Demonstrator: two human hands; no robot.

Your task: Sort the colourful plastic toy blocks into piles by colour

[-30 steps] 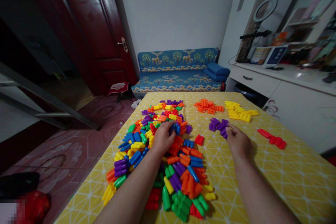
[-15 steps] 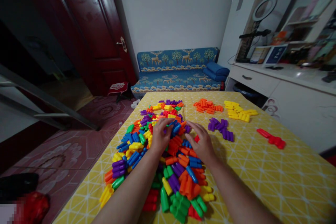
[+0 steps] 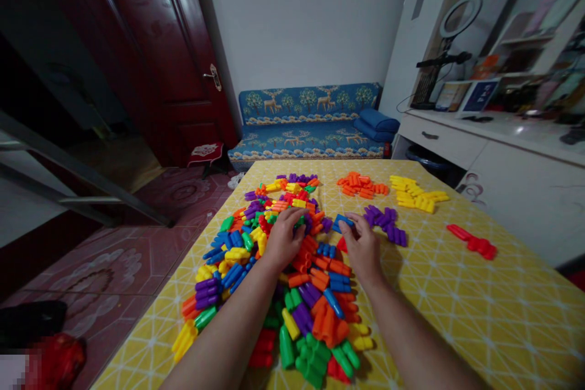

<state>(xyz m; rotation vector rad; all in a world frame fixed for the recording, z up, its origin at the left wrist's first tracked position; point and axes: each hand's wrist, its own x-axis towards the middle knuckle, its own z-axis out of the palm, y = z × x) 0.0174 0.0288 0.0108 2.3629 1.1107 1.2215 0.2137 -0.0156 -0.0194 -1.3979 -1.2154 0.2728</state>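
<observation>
My right hand [image 3: 364, 247] is closed, pinching a blue plastic building block [image 3: 342, 223] between thumb and fingers just right of the mixed pile. My left hand [image 3: 284, 236] rests over the middle of that pile, its thumb and forefinger apart around loose pieces and nothing plainly held. The pile of building blocks [image 3: 302, 256] runs along the left part of the table in red, orange, yellow, green, blue and purple. Close beyond my right hand lies a group of purple blocks [image 3: 386, 223].
Orange blocks [image 3: 361, 184] and yellow blocks [image 3: 417, 194] lie in separate groups at the far side; red blocks [image 3: 473, 242] lie to the right. A yellow patterned cloth covers the table [image 3: 479, 317]. Behind stand a blue sofa [image 3: 315, 128] and, rightward, a white cabinet [image 3: 512, 177].
A blue block has moved right, out of the pile between my hands, and is now in my right hand. My right hand has closed; my left has stayed over the pile.
</observation>
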